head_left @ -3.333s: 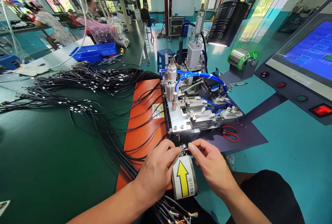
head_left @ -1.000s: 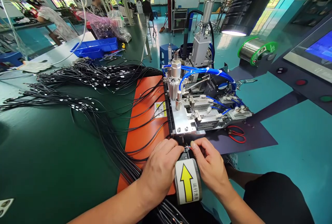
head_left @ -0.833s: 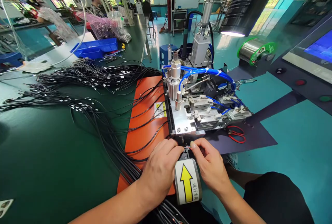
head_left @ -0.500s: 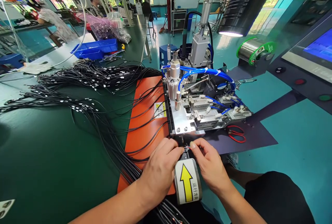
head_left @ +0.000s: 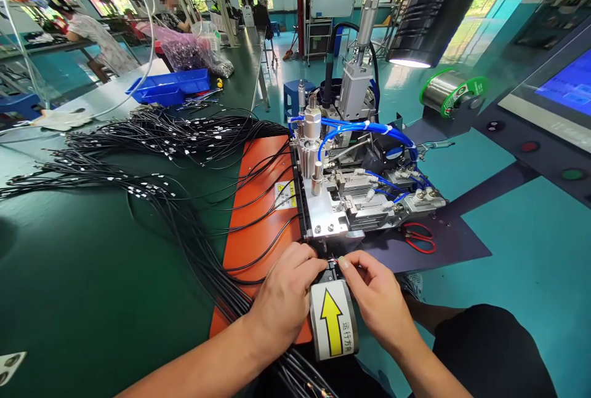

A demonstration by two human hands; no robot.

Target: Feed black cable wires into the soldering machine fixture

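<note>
My left hand (head_left: 286,290) and my right hand (head_left: 376,296) meet at the front edge of a small metal machine (head_left: 341,201). Both are closed in a pinch on the thin coloured wire ends (head_left: 332,261) of a black cable, held at a small fixture above a white block with a yellow arrow (head_left: 333,319). The cable runs under my left hand toward a bundle of black cables (head_left: 184,219) that crosses the orange mat (head_left: 258,201).
Red-handled scissors (head_left: 418,238) lie right of the machine on a dark sheet. A solder spool (head_left: 450,93), a black lamp (head_left: 434,10) and a blue screen (head_left: 563,84) stand at right. A blue bin (head_left: 168,87) and other people sit at the far left.
Both hands have stayed pinched on the wire ends at the machine's front. The view has shifted slightly; the fingers made only small moves.
</note>
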